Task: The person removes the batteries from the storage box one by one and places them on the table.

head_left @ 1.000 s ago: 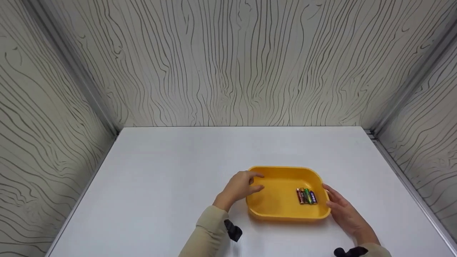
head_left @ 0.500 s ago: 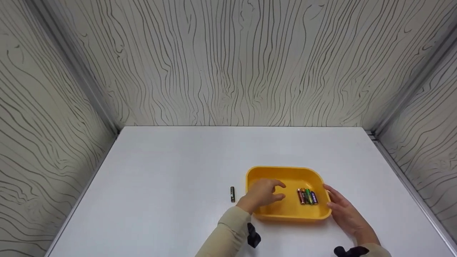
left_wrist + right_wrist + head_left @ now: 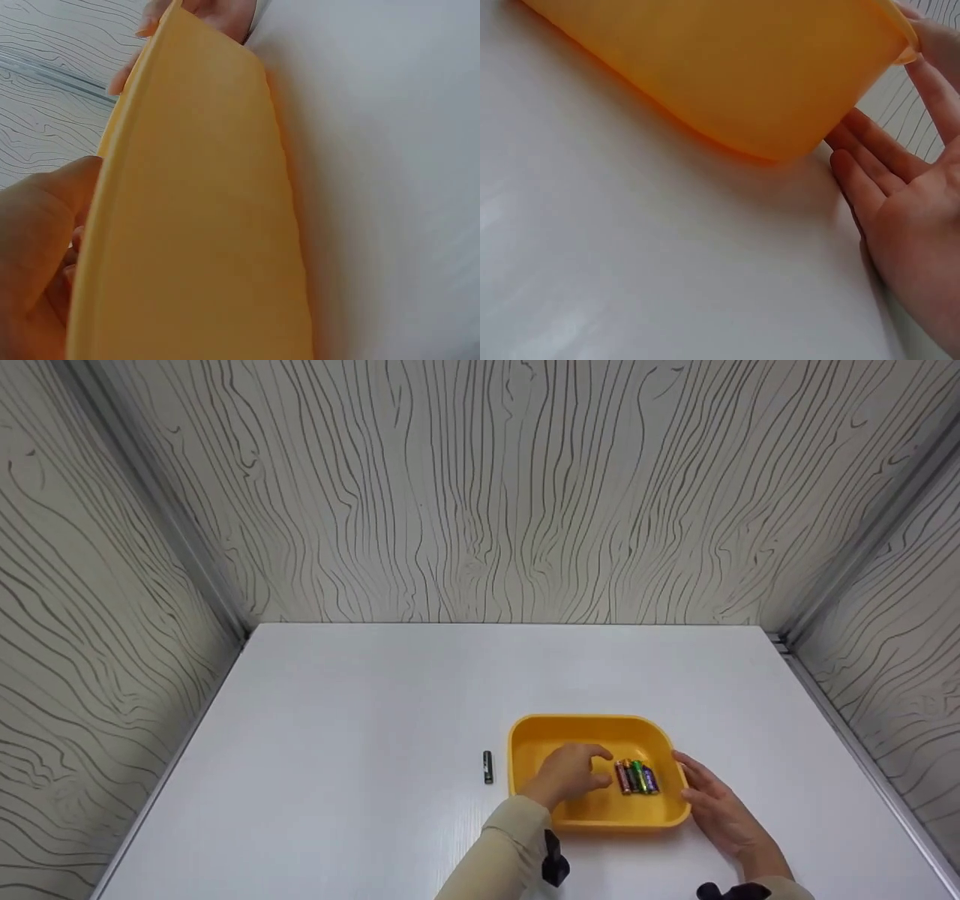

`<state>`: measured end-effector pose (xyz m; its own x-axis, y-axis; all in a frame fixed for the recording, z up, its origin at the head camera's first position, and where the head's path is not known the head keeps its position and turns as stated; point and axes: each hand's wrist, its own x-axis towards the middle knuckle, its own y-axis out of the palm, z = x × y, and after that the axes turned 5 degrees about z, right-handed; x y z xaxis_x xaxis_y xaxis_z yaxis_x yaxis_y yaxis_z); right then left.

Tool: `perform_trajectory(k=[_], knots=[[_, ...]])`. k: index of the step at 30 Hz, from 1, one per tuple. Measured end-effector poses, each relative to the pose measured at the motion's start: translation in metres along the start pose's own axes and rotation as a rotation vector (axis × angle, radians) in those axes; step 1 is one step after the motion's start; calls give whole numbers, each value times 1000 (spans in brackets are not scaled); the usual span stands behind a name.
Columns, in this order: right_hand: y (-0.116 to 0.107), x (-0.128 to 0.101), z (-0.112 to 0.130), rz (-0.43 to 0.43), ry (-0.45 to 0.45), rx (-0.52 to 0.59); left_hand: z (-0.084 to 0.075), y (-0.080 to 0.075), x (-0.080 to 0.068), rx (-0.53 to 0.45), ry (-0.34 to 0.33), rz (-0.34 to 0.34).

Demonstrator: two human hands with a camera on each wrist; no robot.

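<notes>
Lengthwise, batteries (image 3: 639, 777) run front to back, empty left fingers (image 3: 597, 751) parted, right fingers (image 3: 691, 766) spread against tray (image 3: 577, 727)

The left sleeve (image 3: 493, 851) and right sleeve (image 3: 784, 888) are plain beige; a small black device (image 3: 555, 864) sits by each cuff (image 3: 519, 814); the hands (image 3: 568, 772) are bare.

1. Yellow tray (image 3: 600, 826): rounded corners, open side up.
2. Four batteries (image 3: 638, 777): different colours, green among them, side by side in the tray's right half.
3. Dark battery (image 3: 487, 767): lying near-to-far, left of the tray.
</notes>
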<state>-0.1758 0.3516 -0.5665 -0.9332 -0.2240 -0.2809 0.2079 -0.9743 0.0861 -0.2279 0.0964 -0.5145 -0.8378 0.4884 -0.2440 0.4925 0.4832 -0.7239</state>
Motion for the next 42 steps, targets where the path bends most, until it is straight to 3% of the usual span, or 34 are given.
perform_trajectory(k=[10, 16, 23, 30, 35, 39, 42], knots=[[8, -2, -1, -46, 16, -16, -4, 11, 2, -52, -118, -34], [8, 1, -3, -25, 19, -2, 0, 19, 4, -69, -201, -40], [6, -1, -2, -29, 3, -17, 2, 17, 3, 71, -151, -42], [11, -2, 2, -59, -7, -88, 3, 13, 0, 44, -157, -14], [19, 1, 6, -104, -84, -235, 4, 5, -3, 19, -149, -17], [21, 1, 3, -114, -175, -297, 3, -4, -6, 66, -106, -23], [19, 2, 1, -107, -166, -274, 4, -11, -10, 94, -69, -35]])
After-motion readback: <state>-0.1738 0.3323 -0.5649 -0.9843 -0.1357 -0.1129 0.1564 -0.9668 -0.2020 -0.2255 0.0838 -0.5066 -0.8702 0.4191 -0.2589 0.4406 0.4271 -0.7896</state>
